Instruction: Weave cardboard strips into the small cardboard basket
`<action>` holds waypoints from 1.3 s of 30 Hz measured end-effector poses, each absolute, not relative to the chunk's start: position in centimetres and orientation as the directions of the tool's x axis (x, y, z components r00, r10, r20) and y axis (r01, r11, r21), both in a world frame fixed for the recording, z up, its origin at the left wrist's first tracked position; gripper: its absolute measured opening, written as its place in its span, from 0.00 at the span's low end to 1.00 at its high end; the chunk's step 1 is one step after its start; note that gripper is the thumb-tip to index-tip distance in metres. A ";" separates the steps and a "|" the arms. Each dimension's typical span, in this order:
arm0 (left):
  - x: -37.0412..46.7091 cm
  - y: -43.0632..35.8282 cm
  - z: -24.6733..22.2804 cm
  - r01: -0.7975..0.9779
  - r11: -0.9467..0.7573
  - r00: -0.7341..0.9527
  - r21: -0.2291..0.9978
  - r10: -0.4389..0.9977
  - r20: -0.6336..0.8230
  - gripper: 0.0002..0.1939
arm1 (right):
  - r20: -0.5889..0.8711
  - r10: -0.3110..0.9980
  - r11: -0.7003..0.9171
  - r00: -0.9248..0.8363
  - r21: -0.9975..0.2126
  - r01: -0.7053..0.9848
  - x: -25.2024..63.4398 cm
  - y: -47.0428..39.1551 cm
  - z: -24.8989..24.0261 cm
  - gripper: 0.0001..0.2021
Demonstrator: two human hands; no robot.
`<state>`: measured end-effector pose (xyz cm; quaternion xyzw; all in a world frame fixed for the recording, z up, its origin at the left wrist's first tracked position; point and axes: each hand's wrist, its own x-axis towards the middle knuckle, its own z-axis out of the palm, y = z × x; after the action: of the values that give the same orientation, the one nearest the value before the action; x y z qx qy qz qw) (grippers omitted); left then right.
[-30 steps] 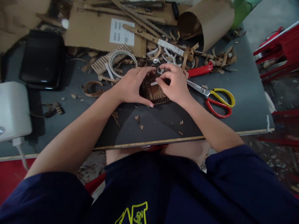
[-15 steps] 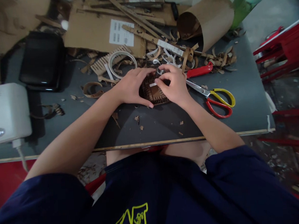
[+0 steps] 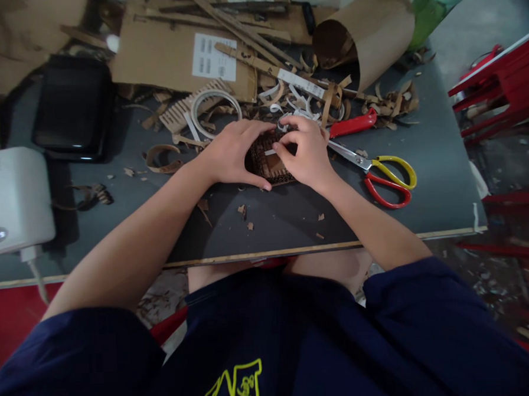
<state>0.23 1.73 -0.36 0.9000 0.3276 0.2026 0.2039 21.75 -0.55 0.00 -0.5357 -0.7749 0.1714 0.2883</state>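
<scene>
A small brown corrugated cardboard piece (image 3: 277, 171), like a shallow box with ridged walls, lies on the dark table between my hands. My left hand (image 3: 233, 152) grips it from the left, thumb along the front edge and fingers at the far side. Over it, my right hand (image 3: 307, 151) is closed in a pinch, thumb against forefinger, on a short white strip (image 3: 270, 152). The fingers hide most of the strip and part of the cardboard. Just right of that hand lie scissors (image 3: 367, 164) with one yellow and one red handle.
A tape roll (image 3: 195, 116) and cardboard scraps (image 3: 390, 105) lie beyond my hands. Behind the scissors is a red-handled tool (image 3: 353, 124). A cardboard tube (image 3: 382, 32) lies at the back right, a black case (image 3: 71, 107) and white plugged-in device (image 3: 14, 199) at left.
My right hand has shifted slightly, and less of the white strip shows past its fingertips. My left hand keeps its hold on the cardboard.
</scene>
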 end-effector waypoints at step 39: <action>0.2 1.9 -0.7 0.470 -0.770 0.728 0.431 0.614 0.304 0.61 | 0.344 0.912 0.342 -0.225 -0.334 0.878 20.9 -2.0 1.9 0.12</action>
<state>0.23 1.93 -0.69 0.9149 0.2964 0.2193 0.1647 20.89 -2.05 1.87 -0.5724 -0.7818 0.0342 0.2450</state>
